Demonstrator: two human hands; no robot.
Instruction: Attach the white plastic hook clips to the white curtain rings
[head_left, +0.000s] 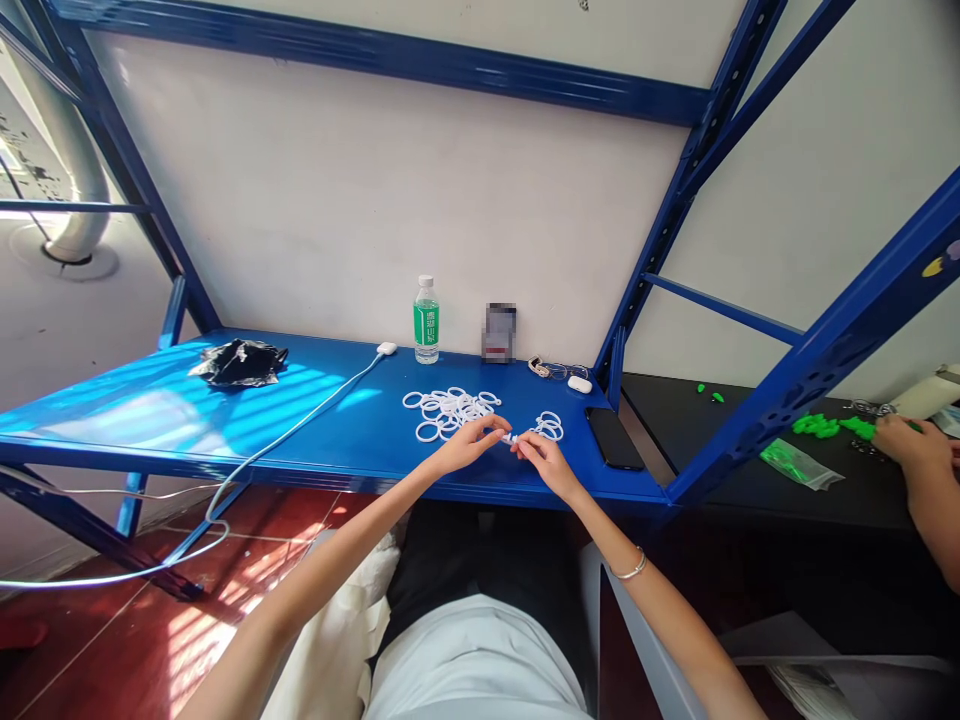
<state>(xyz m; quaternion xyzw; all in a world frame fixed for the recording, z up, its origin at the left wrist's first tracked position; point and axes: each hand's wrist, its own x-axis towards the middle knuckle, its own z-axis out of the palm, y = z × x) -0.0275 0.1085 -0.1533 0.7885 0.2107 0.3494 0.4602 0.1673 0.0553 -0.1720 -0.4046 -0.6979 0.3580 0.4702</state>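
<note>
The left hand (477,443) and right hand (547,462) pinch a small white piece (509,438) beside heaped thin, round white rings (448,408) on a glossy blue metal bench (360,420).

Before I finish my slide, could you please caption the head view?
Left hand and right hand hold a small white piece over a blue table, near white rings.

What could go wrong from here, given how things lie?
The small white piece between left hand and right hand could slip and get lost among the white rings.

The larger ring pile and smaller ring group lie close together, so a stray sweep might mix them.

The black smartphone lies near the blue table's front edge; a bump might knock it off.
</note>
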